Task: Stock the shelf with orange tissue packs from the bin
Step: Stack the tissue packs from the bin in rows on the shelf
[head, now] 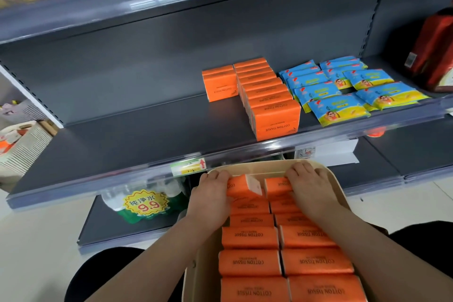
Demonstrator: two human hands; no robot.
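Note:
A cream bin (pixel 252 164) sits in front of me, holding two rows of orange tissue packs (pixel 250 236). My left hand (pixel 210 196) grips the farthest pack of the left row (pixel 241 186), which is tilted up with its white end showing. My right hand (pixel 310 187) grips the farthest pack of the right row (pixel 277 185). On the dark grey shelf (pixel 137 135) a row of several orange packs (pixel 269 103) runs front to back, with a short stack of orange packs (pixel 219 86) to its left at the back.
Blue and yellow wipe packs (pixel 343 91) lie right of the orange row. A red package (pixel 434 51) stands at the far right. Below the shelf edge sit bottled water with a 9.9 price tag (pixel 144 203) and a white box (pixel 335 149). A white basket (pixel 22 144) is at left.

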